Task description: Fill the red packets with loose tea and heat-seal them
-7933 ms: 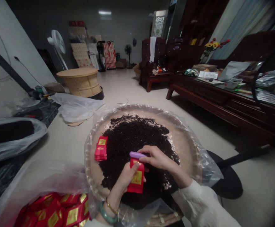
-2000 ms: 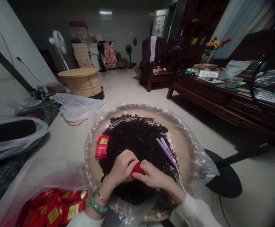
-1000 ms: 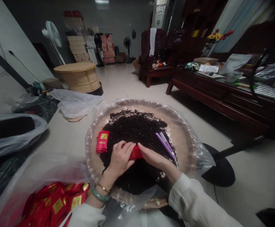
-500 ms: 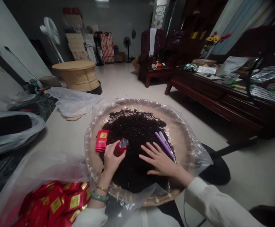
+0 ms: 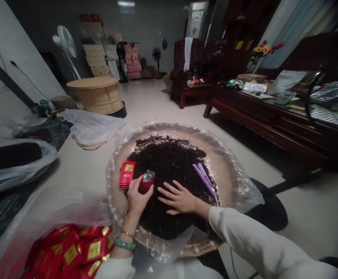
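My left hand (image 5: 139, 195) pinches a small red packet (image 5: 148, 180) whose silvery inner lining shows at its top. Spread fingers mark my right hand (image 5: 179, 198), palm down over the heap of dark tea leaves (image 5: 169, 155); whether it presses on them I cannot tell. The leaves lie in a round woven tray (image 5: 229, 170) lined with clear plastic. Just left of the held packet, a stack of flat red packets (image 5: 127, 175) rests at the tray's side. A purple hand-held sealer (image 5: 205, 179), shaped like a hair straightener, lies on the leaves to the right.
At lower left, a clear plastic bag (image 5: 78, 209) holds several filled red packets (image 5: 70, 252). Another bag (image 5: 48, 161) with dark contents sits at the left edge. A long dark wooden table (image 5: 261, 116) stands to the right, and a round wicker table (image 5: 99, 97) beyond the tray.
My right hand has moved left across the leaves, closer to the packet. The packet in my left hand has turned, and its silvery mouth now points more upward.
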A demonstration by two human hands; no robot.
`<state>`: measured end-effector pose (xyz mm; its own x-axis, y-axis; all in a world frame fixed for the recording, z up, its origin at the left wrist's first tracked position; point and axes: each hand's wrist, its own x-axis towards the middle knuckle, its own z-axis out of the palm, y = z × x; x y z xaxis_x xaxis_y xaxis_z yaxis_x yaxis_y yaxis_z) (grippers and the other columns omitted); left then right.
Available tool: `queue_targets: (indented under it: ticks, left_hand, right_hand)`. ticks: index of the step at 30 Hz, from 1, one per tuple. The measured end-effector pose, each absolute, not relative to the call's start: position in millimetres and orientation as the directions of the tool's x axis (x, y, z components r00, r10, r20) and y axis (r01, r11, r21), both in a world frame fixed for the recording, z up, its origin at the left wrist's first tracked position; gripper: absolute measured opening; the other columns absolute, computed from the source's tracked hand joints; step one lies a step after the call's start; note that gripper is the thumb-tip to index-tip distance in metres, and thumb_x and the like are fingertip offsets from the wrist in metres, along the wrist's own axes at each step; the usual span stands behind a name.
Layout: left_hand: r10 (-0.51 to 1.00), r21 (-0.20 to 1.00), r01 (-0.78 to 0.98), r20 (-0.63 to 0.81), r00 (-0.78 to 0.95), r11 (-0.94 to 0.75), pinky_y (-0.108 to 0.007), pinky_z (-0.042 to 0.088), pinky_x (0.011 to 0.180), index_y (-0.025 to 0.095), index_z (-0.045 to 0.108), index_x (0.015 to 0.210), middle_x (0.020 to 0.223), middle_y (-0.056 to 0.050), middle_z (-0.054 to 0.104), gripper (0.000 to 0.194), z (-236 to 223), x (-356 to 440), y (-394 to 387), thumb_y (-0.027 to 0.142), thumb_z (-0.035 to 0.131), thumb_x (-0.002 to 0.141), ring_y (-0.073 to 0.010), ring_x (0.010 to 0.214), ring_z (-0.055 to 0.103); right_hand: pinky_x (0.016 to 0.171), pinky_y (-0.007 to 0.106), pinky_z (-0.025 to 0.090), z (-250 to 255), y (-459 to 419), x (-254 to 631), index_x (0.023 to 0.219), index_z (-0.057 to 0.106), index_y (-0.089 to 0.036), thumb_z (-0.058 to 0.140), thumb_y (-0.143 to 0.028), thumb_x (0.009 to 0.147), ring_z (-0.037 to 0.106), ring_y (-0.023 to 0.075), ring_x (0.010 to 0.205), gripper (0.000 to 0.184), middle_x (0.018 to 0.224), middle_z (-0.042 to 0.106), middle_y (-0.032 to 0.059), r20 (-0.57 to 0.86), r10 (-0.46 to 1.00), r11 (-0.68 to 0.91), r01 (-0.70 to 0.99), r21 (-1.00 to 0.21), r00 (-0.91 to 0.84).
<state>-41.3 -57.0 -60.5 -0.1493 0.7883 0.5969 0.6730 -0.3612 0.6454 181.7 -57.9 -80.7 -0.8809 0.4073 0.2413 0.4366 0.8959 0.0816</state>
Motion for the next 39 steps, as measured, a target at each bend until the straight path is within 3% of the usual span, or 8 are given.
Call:
queue_targets:
  ticks: [5,9,14,19,23,26,32,39]
  left_hand:
    - [0.786,0.653,0.677,0.592,-0.177,-0.340,-0.039,0.055,0.081,0.016,0.064,0.108,0.097,-0.010,0.069,0.038,-62,-43,-56,0.033,0.068,0.074,-0.0232,0.087,0.066]
    - [0.769,0.634,0.689,0.616,-0.174,-0.352,-0.041,0.055,0.083,0.015,0.064,0.108,0.098,-0.011,0.070,0.037,-64,-45,-56,0.034,0.067,0.076,-0.0243,0.090,0.066]
    - [0.759,0.634,0.701,0.617,-0.205,-0.326,-0.040,0.056,0.080,0.015,0.065,0.107,0.096,-0.011,0.070,0.039,-68,-46,-54,0.036,0.067,0.075,-0.0243,0.086,0.067]
    - [0.766,0.632,0.706,0.611,-0.199,-0.321,-0.039,0.056,0.079,0.015,0.065,0.107,0.095,-0.010,0.070,0.039,-68,-45,-54,0.037,0.067,0.075,-0.0243,0.086,0.067]
    - [0.756,0.621,0.716,0.623,-0.202,-0.320,-0.038,0.056,0.076,0.014,0.065,0.106,0.092,-0.010,0.069,0.039,-67,-45,-54,0.038,0.066,0.076,-0.0235,0.082,0.067]
    - [0.746,0.619,0.719,0.631,-0.214,-0.317,-0.036,0.056,0.075,0.015,0.065,0.106,0.089,-0.009,0.069,0.038,-67,-45,-53,0.039,0.066,0.076,-0.0225,0.080,0.066]
    - [0.737,0.626,0.713,0.635,-0.230,-0.316,-0.037,0.057,0.074,0.014,0.066,0.106,0.089,-0.009,0.069,0.040,-70,-46,-52,0.040,0.067,0.075,-0.0227,0.079,0.067]
    - [0.749,0.661,0.687,0.610,-0.259,-0.301,-0.039,0.056,0.082,0.015,0.065,0.108,0.095,-0.010,0.070,0.042,-74,-48,-52,0.041,0.068,0.074,-0.0235,0.086,0.067]
  right_hand:
    - [0.109,0.062,0.016,-64,-54,140,0.140,0.043,-0.016,0.049,-0.065,0.083,0.023,0.0418,0.139,0.076,0.147,0.039,0.0199,0.225,0.498,0.856,0.516,0.027,-0.837]
    - [0.109,0.064,0.014,-61,-56,122,0.130,0.054,-0.009,0.048,-0.070,0.080,0.031,0.0442,0.133,0.079,0.137,0.049,0.0240,0.169,0.525,0.838,0.541,0.067,-0.834]
    - [0.105,0.059,0.026,-70,-66,122,0.110,0.066,-0.013,0.049,-0.065,0.083,0.043,0.0380,0.124,0.061,0.121,0.060,0.0177,0.081,0.413,0.903,0.420,0.096,-0.907]
    - [0.102,0.061,0.026,-76,-76,122,0.124,0.057,-0.018,0.053,-0.059,0.083,0.037,0.0393,0.128,0.058,0.131,0.053,0.0159,0.149,0.408,0.899,0.425,0.109,-0.901]
    - [0.097,0.053,0.034,-81,-73,120,0.107,0.064,-0.017,0.051,-0.053,0.087,0.049,0.0329,0.112,0.043,0.105,0.065,0.0102,0.125,0.359,0.921,0.373,0.116,-0.925]
    - [0.087,0.044,0.038,-77,-63,124,0.092,0.066,-0.018,0.053,-0.042,0.089,0.052,0.0263,0.098,0.027,0.092,0.066,0.0067,0.141,0.341,0.926,0.358,0.121,-0.929]
    - [0.077,0.040,0.035,-53,-39,130,0.087,0.066,-0.019,0.049,-0.037,0.091,0.050,0.0227,0.086,0.025,0.085,0.065,0.0066,0.260,0.481,0.845,0.522,0.119,-0.837]
    - [0.074,0.037,0.033,-21,-8,137,0.081,0.067,-0.018,0.051,-0.040,0.090,0.050,0.0228,0.084,0.029,0.086,0.065,0.0082,0.402,0.741,0.583,0.813,0.013,-0.538]
